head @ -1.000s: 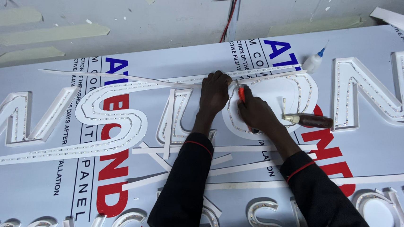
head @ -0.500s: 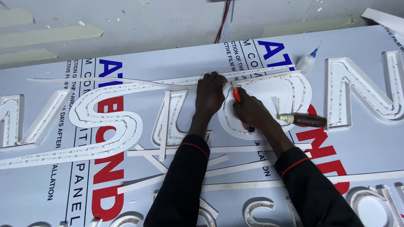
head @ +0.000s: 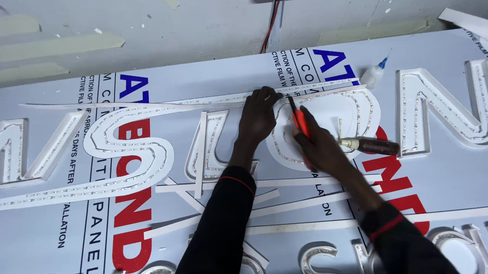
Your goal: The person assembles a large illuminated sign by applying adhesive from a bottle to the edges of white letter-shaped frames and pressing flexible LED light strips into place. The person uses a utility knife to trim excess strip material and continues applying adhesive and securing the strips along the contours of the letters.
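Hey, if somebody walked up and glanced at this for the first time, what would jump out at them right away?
Probably the two hands at the centre: the left hand pressed flat on the rim of a white oval channel letter lined with small lights, while the right hand works a red-handled cutting tool at that rim. Next, the big white film-covered sign panel with red and blue print filling the view, and a small white glue bottle with a blue tip just beyond the letter.
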